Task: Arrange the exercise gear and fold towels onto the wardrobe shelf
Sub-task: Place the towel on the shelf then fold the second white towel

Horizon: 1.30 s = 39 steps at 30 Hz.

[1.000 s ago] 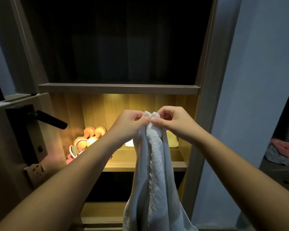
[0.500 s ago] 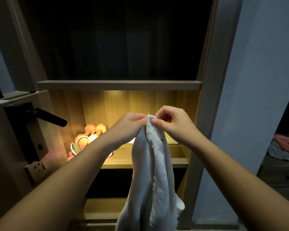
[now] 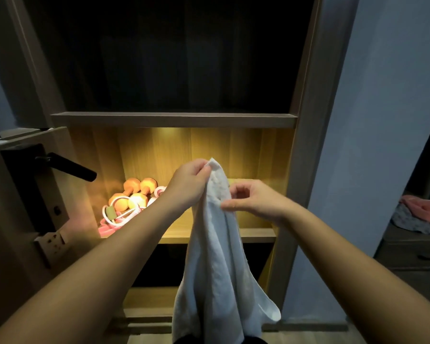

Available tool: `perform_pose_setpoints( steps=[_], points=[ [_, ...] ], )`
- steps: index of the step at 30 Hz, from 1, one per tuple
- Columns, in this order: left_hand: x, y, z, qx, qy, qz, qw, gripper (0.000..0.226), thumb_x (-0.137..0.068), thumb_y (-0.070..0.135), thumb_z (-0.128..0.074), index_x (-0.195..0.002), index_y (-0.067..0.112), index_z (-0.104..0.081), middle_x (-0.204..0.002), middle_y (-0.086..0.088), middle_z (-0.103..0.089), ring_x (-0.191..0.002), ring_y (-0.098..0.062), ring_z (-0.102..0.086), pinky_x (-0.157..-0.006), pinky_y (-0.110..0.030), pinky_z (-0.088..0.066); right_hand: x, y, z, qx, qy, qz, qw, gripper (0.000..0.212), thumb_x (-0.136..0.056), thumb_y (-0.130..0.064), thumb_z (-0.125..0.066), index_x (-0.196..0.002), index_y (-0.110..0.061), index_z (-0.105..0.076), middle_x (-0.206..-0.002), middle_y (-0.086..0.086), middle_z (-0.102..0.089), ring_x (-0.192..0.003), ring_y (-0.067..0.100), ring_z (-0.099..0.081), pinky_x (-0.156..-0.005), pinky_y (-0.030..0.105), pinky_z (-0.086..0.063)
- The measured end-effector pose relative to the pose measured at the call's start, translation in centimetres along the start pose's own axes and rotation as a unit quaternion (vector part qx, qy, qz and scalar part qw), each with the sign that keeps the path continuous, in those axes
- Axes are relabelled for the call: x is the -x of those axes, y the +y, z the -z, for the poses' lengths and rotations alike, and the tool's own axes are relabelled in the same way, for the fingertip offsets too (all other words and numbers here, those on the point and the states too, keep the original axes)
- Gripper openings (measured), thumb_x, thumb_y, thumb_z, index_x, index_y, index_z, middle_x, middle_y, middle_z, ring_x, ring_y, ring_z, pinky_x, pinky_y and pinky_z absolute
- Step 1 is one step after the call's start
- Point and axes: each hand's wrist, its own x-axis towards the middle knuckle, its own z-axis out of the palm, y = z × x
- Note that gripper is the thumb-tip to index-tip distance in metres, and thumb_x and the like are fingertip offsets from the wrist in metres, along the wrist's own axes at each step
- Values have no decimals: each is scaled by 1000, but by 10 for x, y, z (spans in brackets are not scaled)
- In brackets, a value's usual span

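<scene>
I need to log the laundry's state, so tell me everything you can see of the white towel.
The white towel looks like plain, soft terry cloth. It hangs lengthwise in loose vertical folds, not yet folded, in front of the lit wardrobe shelf. The left hand grips its top corner; the right hand seems to pinch an edge just below. One bottom corner flares rightward; its lower end leaves the picture.

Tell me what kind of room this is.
Probably a bedroom at home: an open wooden wardrobe with a lit shelf, a door handle at left, and clothes heaped on furniture at right.
</scene>
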Motion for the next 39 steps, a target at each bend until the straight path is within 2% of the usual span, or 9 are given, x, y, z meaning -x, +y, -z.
perform_pose_setpoints(
  steps=[3, 8, 12, 17, 21, 26, 29, 33, 39],
  points=[
    [-11, -5, 4, 67, 61, 27, 996, 29, -105, 26, -39, -99, 11, -62, -99, -16, -63, -95, -32, -63, -82, -47, -53, -2, 27, -8, 1, -69, -46, 997, 26, -85, -25, -73, -96, -3, -66, -89, -3, -66, -84, 8, -63, -80, 24, -53],
    [-38, -20, 29, 84, 146, 33, 985, 29, -105, 29, -37, -89, 17, -58, -84, -3, -55, -80, -13, -55, -65, -23, -43, 7, 82, -14, -12, -117, -132, 984, 39, -86, -28, -71, -108, 3, -66, -106, 11, -68, -101, 22, -65, -96, 36, -52],
    [-56, -40, 49, 53, 208, 71, 974, 30, -106, 26, -34, -97, 9, -57, -92, -10, -52, -86, -17, -50, -71, -28, -39, 19, 112, -12, 99, -190, -176, 961, 20, -86, -38, -72, -100, -24, -71, -101, -8, -67, -95, 8, -63, -85, 20, -50],
    [-68, -51, 67, 32, 256, 93, 962, 28, -106, 25, -31, -99, 13, -56, -92, -7, -52, -88, -17, -48, -72, -28, -39, 42, 172, -12, 280, -283, -291, 870, 29, -79, -36, -79, -89, -10, -74, -69, -5, -62, -62, 6, -54, -65, 24, -43],
    [-67, -55, 62, 30, 246, 99, 964, 30, -106, 29, -33, -101, 12, -57, -97, -10, -55, -90, -18, -53, -75, -30, -42, 47, 200, -7, 368, -233, -313, 844, 24, -80, -36, -77, -76, -15, -67, -75, -3, -60, -65, 10, -53, -61, 23, -44],
    [-62, -47, 49, 19, 210, 88, 974, 31, -106, 29, -33, -101, 11, -58, -97, -10, -55, -90, -20, -53, -75, -32, -42, 40, 212, -5, 417, -231, -351, 806, 30, -80, -24, -76, -106, -8, -72, -93, 2, -63, -85, 18, -60, -76, 31, -50],
    [-58, -35, 39, 2, 156, 46, 987, 31, -105, 28, -37, -107, 11, -61, -101, -10, -61, -94, -18, -58, -79, -32, -48, 17, 176, -3, 342, -160, -295, 878, 38, -88, -22, -69, -122, -6, -64, -117, 7, -64, -106, 22, -60, -90, 32, -49],
    [-48, -20, 21, -38, 69, -21, 997, 27, -103, 20, -42, -101, 5, -65, -89, -7, -59, -84, -16, -53, -73, -31, -42, -22, 80, -1, 145, 55, -95, 983, 50, -93, -27, -64, -137, -8, -50, -138, 7, -54, -124, 19, -52, -102, 29, -42],
    [-27, -16, 3, -93, -17, -50, 994, 23, -101, 16, -48, -94, 11, -69, -85, -11, -64, -79, -21, -56, -72, -38, -48, -35, -10, 7, 37, 79, 54, 995, 28, -96, -22, -59, -118, -6, -62, -101, -3, -63, -88, 3, -59, -67, 10, -47]
  ],
)
